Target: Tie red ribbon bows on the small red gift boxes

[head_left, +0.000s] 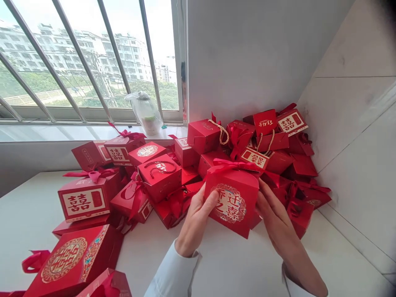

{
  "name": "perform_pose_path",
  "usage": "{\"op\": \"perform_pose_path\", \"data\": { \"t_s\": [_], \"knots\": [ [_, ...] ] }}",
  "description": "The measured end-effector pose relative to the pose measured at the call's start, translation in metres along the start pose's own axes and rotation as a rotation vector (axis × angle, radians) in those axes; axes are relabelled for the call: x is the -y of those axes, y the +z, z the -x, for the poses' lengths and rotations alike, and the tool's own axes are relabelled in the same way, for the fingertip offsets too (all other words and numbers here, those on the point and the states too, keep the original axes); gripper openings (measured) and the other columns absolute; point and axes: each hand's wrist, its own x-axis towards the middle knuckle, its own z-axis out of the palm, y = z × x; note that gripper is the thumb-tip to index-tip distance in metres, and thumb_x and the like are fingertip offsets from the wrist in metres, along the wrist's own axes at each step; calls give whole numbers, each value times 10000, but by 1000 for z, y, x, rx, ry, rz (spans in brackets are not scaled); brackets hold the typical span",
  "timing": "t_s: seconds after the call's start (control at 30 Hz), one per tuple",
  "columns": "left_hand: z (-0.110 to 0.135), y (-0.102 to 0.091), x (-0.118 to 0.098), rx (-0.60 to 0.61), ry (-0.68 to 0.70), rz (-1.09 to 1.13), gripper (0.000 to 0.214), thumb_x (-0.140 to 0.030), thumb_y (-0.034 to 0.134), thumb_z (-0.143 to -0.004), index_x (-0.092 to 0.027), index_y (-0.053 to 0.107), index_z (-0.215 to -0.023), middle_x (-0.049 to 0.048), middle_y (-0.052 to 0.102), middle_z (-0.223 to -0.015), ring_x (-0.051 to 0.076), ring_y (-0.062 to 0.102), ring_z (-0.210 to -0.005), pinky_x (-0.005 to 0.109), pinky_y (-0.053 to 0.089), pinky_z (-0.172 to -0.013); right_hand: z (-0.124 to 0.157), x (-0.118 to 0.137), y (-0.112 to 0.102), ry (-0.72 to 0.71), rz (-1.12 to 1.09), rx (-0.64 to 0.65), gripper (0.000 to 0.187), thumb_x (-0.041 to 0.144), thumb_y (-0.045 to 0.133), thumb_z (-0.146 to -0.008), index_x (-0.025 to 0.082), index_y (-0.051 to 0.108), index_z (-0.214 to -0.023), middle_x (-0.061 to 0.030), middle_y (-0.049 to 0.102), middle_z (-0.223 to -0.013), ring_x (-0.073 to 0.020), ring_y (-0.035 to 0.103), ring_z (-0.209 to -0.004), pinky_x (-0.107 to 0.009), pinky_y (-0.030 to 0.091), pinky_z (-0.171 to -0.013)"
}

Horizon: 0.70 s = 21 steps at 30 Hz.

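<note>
Between my two hands is a red gift box [213, 220], tilted, with a round cream-and-gold emblem on the side facing me and a red ribbon [236, 164] along its top. My left hand [198, 220] grips its left side, thumb pressed on the front by the emblem. On the right side my right hand [275, 214] is closed against the box, its fingers partly hidden behind it. Just behind the held box lies a heap of similar red boxes, among them one with a twisted red cord [161, 167] and one with a gold rope handle [204, 134].
More red boxes, such as a large one with a round gold emblem [64, 260], lie at the left on the white table [148, 264]. A plastic bag with a cup [148, 117] stands on the sill by the barred window. Tiled wall [355, 136] bounds the right.
</note>
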Motion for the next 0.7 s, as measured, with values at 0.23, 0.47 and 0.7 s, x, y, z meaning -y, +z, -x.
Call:
{"op": "perform_pose_path", "data": {
  "t_s": [0.23, 0.47, 0.7],
  "knots": [
    [4, 2, 3, 35, 48, -40, 446, -478, 522, -878, -233, 597, -1242, 51, 673, -1157, 247, 489, -1245, 340, 335, -1085, -4, -3, -4, 44, 5, -22, 546, 546, 491, -887, 340, 420, -1387, 22, 421, -1449, -226, 329, -1365, -360, 439, -1028],
    [4, 9, -4, 126, 46, -102, 478, -296, 730, -746, -222, 594, -1199, 67, 643, -1207, 267, 592, -1102, 305, 495, -899, -4, -5, -2, 87, -99, 42, 518, 533, 526, -872, 426, 415, -1366, 52, 473, -1408, -237, 484, -1260, -355, 528, -927],
    [2, 10, 4, 162, 61, -74, 529, -211, 774, -691, -200, 572, -1180, 70, 655, -1175, 265, 610, -1057, 267, 517, -824, -4, -2, 2, 131, -146, -9, 567, 540, 559, -847, 384, 421, -1375, 26, 406, -1459, -257, 460, -1278, -340, 558, -870]
  ]
}}
